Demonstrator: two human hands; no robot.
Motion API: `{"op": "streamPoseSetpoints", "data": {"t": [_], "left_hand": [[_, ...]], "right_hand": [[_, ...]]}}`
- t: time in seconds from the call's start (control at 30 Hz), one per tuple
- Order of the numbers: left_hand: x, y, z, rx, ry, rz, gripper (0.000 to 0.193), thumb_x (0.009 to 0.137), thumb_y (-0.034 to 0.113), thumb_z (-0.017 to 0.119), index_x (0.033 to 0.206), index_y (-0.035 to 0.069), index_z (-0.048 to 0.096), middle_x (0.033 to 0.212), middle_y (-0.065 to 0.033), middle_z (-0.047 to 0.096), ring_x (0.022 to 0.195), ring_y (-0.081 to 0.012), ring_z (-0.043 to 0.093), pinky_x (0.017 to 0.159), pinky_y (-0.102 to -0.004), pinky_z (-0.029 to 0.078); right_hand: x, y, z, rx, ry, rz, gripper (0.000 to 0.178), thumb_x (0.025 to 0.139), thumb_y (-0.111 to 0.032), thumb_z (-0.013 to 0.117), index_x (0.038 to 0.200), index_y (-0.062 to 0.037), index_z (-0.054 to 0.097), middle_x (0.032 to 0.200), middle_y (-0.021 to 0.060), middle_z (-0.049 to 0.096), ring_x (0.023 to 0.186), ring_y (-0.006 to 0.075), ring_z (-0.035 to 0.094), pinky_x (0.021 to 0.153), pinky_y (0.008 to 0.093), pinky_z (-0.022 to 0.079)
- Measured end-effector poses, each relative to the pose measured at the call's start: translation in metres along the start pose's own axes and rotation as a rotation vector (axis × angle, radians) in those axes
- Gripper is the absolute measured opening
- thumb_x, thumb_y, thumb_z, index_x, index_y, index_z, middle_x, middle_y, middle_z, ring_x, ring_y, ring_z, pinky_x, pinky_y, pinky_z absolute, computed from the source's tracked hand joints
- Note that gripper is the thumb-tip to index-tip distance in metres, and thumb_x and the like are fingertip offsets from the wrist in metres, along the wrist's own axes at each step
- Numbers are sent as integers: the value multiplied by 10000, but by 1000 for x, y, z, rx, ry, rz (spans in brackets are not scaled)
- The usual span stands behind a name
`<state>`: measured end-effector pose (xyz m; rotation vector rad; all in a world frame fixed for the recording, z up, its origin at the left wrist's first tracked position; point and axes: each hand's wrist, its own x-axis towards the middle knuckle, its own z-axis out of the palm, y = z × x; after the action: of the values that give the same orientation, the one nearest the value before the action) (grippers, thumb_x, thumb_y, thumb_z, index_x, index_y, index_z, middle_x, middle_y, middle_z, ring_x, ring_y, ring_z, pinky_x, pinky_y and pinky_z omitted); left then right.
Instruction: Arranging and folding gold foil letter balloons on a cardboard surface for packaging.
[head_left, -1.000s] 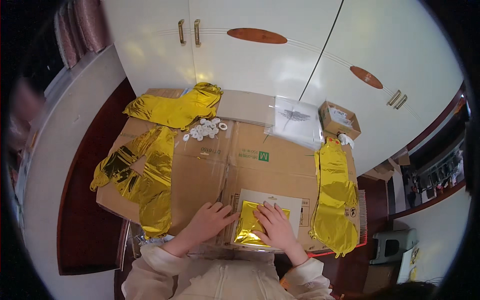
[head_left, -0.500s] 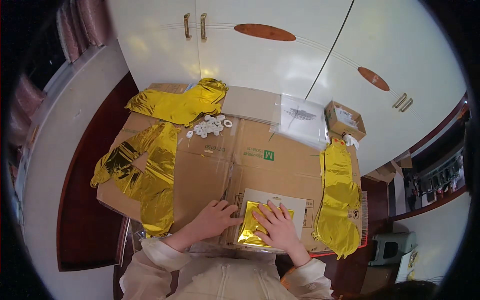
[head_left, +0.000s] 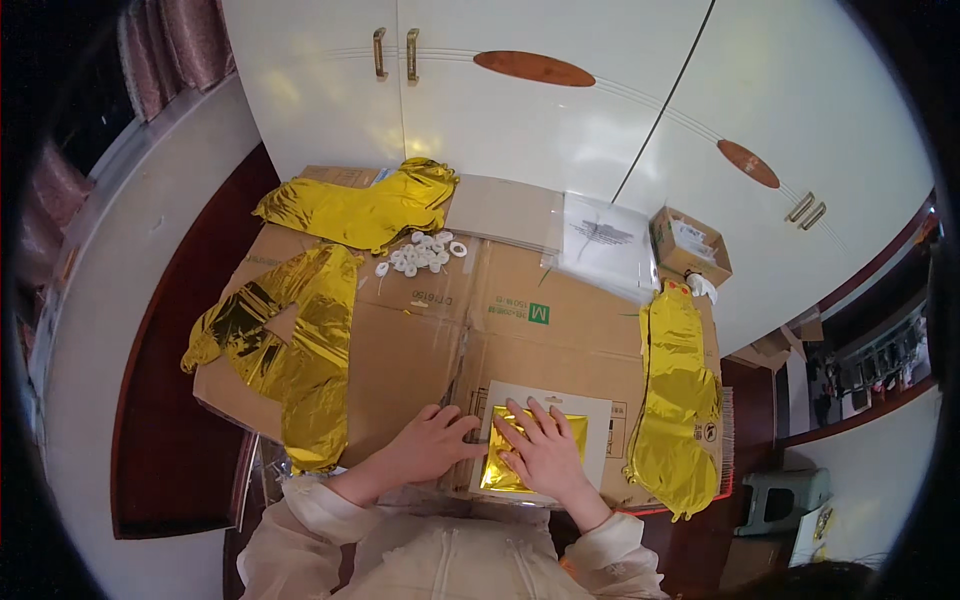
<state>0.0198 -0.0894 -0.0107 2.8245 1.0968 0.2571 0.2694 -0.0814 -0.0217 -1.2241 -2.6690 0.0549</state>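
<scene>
A folded gold foil balloon (head_left: 507, 472) lies on a white backing card (head_left: 598, 432) near the front edge of the cardboard-covered surface. My right hand (head_left: 546, 455) rests flat on the foil, its fingers spread and holding nothing. At the card's left edge is my left hand (head_left: 432, 445), fingers loosely bent and apart, the tips close to or touching the edge. Unfolded flat gold foil balloons lie around: one with a triangular opening (head_left: 325, 340) at the left, another (head_left: 340, 212) at the far left, and a long one (head_left: 678, 400) at the right.
White ribbon rolls (head_left: 425, 255) are heaped behind my left hand. Grey-brown card sheets (head_left: 505, 208) and clear plastic sleeves (head_left: 605, 240) lie along the back. A small open box (head_left: 690, 245) stands at the back right, before white cabinet doors (head_left: 520, 120). A grey stool (head_left: 785, 500) is on the floor.
My right hand has shifted slightly left across the foil, its fingers still spread. The left hand stays by the card's left edge, almost unmoved.
</scene>
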Motion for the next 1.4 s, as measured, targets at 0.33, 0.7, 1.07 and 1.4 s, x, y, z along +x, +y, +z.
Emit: {"op": "streamPoseSetpoints", "data": {"t": [0.33, 0.7, 1.07, 1.4], "left_hand": [[-5, 3, -4, -53, 16, -3, 411, 817, 164, 605, 1196, 318, 650, 1138, -27, 559, 1074, -241, 528, 937, -446, 387], [-32, 33, 3, 13, 94, -28, 393, 808, 349, 693, 1191, 283, 631, 1075, 19, 559, 976, -185, 527, 832, -407, 398], [-23, 28, -2, -8, 70, -30, 336, 842, 377, 659, 1165, 296, 618, 1077, 2, 518, 1010, -205, 488, 852, -415, 391], [-11, 25, 6, -246, 156, -121, 229, 825, 367, 688, 1015, 241, 706, 1069, -23, 549, 1030, -246, 497, 860, -433, 390]], "right_hand": [[0, -1, 2, -20, 22, 20, 515, 941, -489, 502, 1400, -257, 504, 1479, 32, 438, 1353, 279, 385, 1112, 504, 257], [1, -2, 1, -23, 2, 21, 563, 930, -548, 488, 1409, -251, 494, 1483, 35, 432, 1360, 285, 374, 1110, 514, 258], [2, -3, -2, -6, 38, 18, 779, 780, -746, 537, 1373, -240, 540, 1460, 32, 457, 1352, 279, 383, 1100, 513, 257], [1, -3, 0, 30, 50, 24, 827, 743, -776, 544, 1372, -239, 543, 1463, 30, 454, 1363, 281, 371, 1105, 522, 243]]}}
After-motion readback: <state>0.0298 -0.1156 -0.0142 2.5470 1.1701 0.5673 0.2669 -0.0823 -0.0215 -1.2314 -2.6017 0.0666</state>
